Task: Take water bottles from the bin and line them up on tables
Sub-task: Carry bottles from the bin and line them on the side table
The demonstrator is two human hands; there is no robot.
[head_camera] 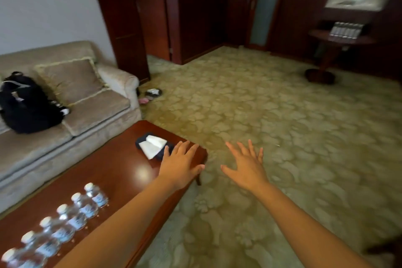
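Several clear water bottles with white caps stand in a diagonal row on the dark wooden coffee table at the lower left. My left hand hovers open, fingers spread, over the table's far right corner and holds nothing. My right hand is open too, palm down over the carpet, to the right of the table. A second row of bottles stands on a round side table at the far right. No bin is in view.
A dark tissue holder with white tissues lies near the table's far end. A beige sofa with a black bag stands to the left. Slippers lie beside the sofa. Patterned carpet spreads to the dark wooden doors.
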